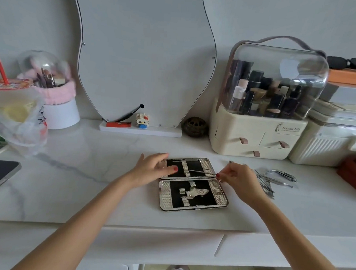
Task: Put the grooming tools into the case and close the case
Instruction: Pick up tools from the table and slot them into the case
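Observation:
An open silver grooming case with black lining lies flat on the white marble tabletop. My left hand rests with straight fingers on the left end of the far half. My right hand pinches a thin metal tool by its right end, the tool lying across the far half through the strap loops. Another thin tool lies along the far edge of that half. A pile of loose metal grooming tools, with a nail clipper, lies on the table right of the case.
A cream cosmetics organiser with a clear dome stands behind right, white boxes beyond it. A mirror leans at the back centre. A bagged drink cup and a phone are on the left.

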